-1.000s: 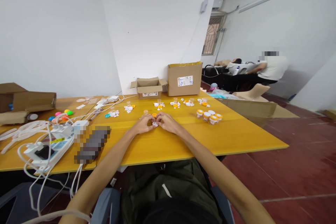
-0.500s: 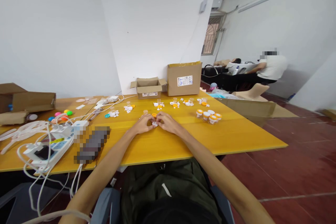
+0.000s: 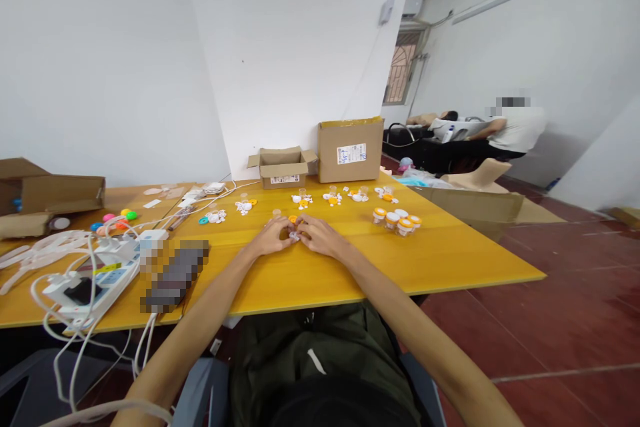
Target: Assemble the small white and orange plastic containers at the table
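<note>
Both hands meet over a small white part on the yellow worktop (image 3: 320,273)

Left hand (image 3: 271,238) and right hand (image 3: 320,236) pinch the white part (image 3: 295,236) together; capped orange-lidded vials (image 3: 397,219) stand near.

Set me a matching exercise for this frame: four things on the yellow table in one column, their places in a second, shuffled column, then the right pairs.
Things:
1. tall cardboard box
2. orange-lidded jars
3. power strip
4. small white piece

Places:
A. near left of the table, among white cables
B. between the left hand and right hand
C. far edge, against the wall
D. right of the hands, clustered together

Pairs: 1-C, 2-D, 3-A, 4-B
</note>
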Demonstrator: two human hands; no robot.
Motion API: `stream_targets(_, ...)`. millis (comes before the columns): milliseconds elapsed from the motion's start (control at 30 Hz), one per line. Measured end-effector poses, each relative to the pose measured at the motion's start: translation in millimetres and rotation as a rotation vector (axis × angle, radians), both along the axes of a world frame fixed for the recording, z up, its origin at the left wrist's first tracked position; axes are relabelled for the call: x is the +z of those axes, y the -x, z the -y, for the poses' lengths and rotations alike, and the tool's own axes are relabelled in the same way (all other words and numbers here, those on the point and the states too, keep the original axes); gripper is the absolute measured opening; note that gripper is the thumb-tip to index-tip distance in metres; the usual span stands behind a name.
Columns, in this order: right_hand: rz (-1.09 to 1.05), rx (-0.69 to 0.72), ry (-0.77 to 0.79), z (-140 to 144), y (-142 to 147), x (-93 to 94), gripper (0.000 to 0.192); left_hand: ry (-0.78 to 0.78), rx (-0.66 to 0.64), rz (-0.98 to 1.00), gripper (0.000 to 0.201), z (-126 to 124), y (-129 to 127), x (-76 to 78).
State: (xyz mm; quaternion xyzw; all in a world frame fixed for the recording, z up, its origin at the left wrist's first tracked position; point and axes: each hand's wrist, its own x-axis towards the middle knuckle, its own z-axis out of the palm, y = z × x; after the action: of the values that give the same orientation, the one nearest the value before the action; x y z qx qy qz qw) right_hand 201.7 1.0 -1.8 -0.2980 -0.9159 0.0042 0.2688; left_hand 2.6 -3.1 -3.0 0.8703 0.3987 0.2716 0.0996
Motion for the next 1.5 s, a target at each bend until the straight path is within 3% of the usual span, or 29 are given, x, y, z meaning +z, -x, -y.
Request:
stream_targets(1133,-0.073,0.012,0.079,4,-7,5.0,0.022,-0.026,0.044,-0.037,0.012,2,0,0.3)
stream_targets(1500,-0.112,-0.170,0.083,-7,-7,-3.4,0.020,-0.019,0.047,-0.055,0.012,7,-2,5.7)
